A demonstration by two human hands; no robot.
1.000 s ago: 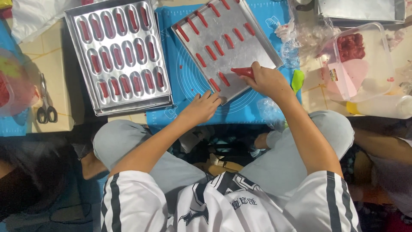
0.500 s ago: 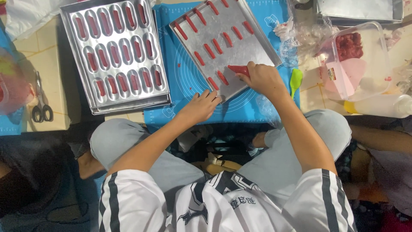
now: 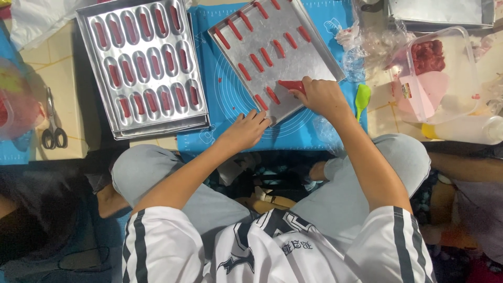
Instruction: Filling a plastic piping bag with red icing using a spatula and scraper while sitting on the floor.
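Flat tray (image 3: pixel 314 50): a shallow metal sheet, turned at an angle on a blue mat (image 3: pixel 220 99); short red strips (image 3: pixel 257 63) lie on it in slanting rows.
Moulded tray (image 3: pixel 99 78): to the left of the flat tray, just beside it; its rows of oval wells each hold a red strip.
Plastic tub (image 3: pixel 466 68): clear, to the right, well apart from the trays; red pieces sit at its far end, pink matter below them.
Right hand (image 3: pixel 322 97): closed around a red tool (image 3: pixel 291 85) whose tip rests on the flat tray's near part, just beside the nearest strips.
Left hand (image 3: pixel 246 131): open, fingers spread flat on the mat, fingertips touching the flat tray's near corner.
Green spatula (image 3: pixel 361 97): on the mat, just right of the right hand.
Scissors (image 3: pixel 52 126): far left, well apart from both hands.
Squeeze bottle (image 3: pixel 466 130): lying on its side below the tub.
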